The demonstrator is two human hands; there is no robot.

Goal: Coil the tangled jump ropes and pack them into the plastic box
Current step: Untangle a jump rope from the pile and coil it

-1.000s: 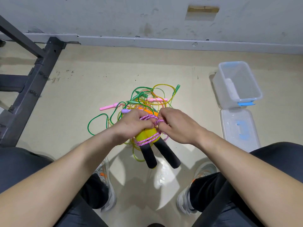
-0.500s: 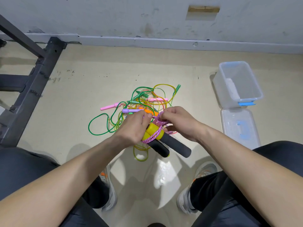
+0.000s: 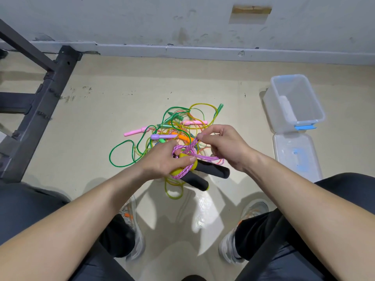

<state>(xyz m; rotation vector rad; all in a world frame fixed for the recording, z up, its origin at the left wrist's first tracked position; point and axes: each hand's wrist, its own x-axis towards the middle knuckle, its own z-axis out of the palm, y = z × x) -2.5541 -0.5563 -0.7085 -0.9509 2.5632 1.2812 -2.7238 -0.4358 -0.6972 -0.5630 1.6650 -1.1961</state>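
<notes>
My left hand [image 3: 166, 161] grips a jump rope by the yellow tops of its two black foam handles [image 3: 211, 172], which point down to the right. Its pink braided cord [image 3: 187, 151] is wound around the handles. My right hand [image 3: 225, 146] pinches the cord between thumb and forefinger and holds it up above the handles. Behind my hands a tangle of jump ropes [image 3: 174, 126] lies on the floor, with green, yellow and orange cords and pink, purple and green handles. The clear plastic box [image 3: 316, 110] stands open at the right.
The box's lid [image 3: 284, 147] with a blue latch lies flat on the floor just in front of the box. A black metal frame [image 3: 46, 94] stands at the left. The wall and its skirting run across the back. My knees and shoes are at the bottom.
The handles went from hanging down to lying tilted to the right. My right hand has lifted away from my left hand and drawn the pink cord up.
</notes>
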